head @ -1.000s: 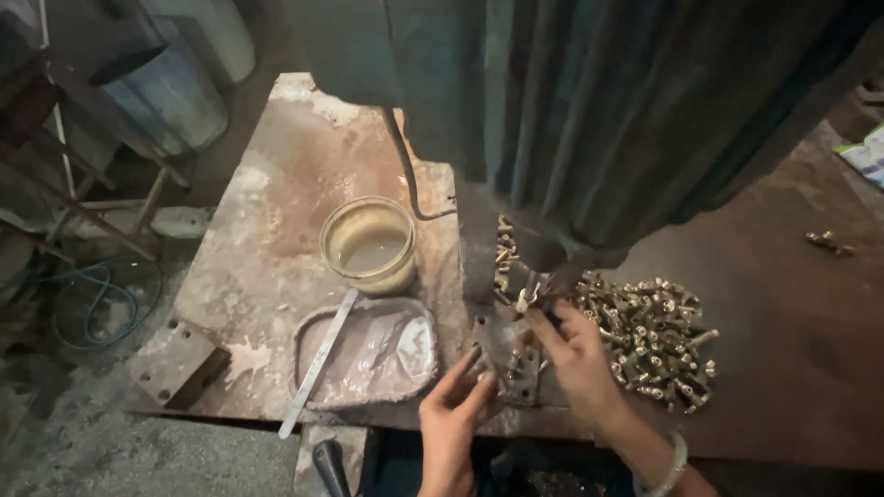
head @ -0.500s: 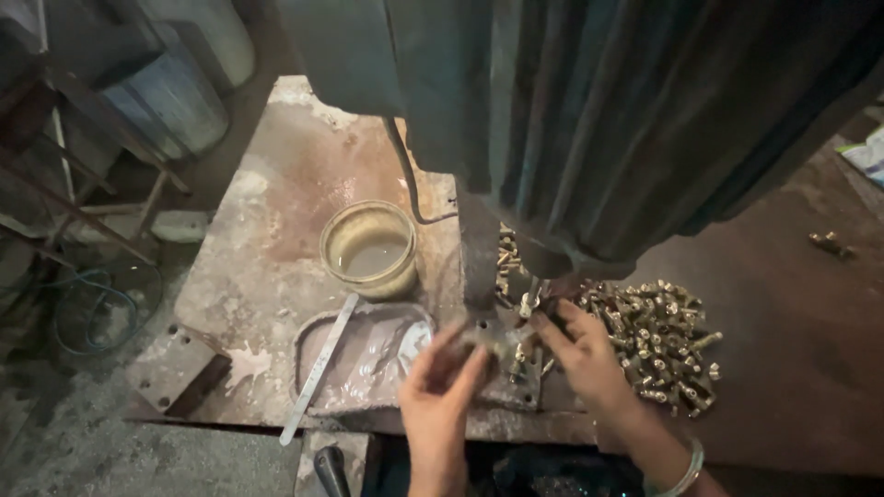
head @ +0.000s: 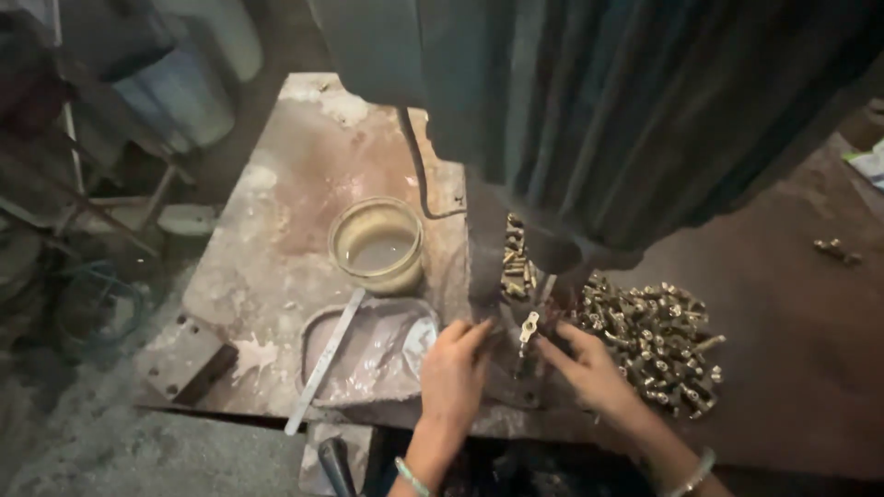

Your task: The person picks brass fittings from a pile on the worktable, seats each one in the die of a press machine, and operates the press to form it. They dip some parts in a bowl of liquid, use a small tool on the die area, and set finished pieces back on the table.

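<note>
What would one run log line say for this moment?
left hand: at fixture | right hand: by brass part | brass pile: right | jar: left

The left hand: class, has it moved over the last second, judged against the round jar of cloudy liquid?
Yes. The left hand has risen from the table's near edge toward the jar, its fingertips now beside the small brass part.

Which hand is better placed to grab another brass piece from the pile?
Probably the right hand: it rests directly beside the pile of brass pieces. The left hand sits on the far side of the small brass part, nearer the shallow tray.
</note>
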